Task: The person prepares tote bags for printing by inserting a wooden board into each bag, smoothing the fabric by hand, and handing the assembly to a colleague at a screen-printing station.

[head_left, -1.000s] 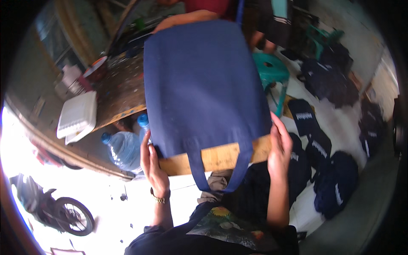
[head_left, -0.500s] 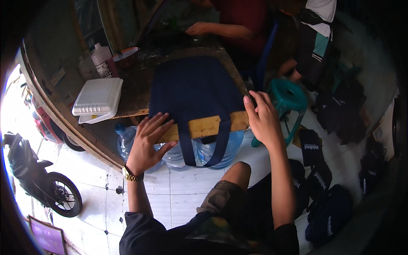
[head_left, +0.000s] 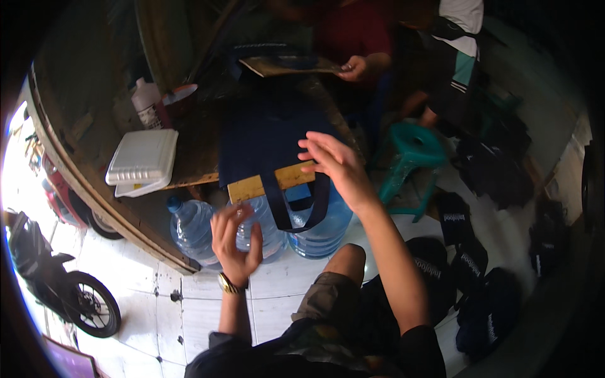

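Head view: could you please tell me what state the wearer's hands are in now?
Left hand: open, empty.
Right hand: open, empty, over the navy tote bag.

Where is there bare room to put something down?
On the table, the strip between the white box and the bag looks free. So do the floor tiles between the black motorbike and the knee, apart from dark spots. It is crowded below the table's front edge, where jugs stand, and at right, where dark bundles lie near the stool.
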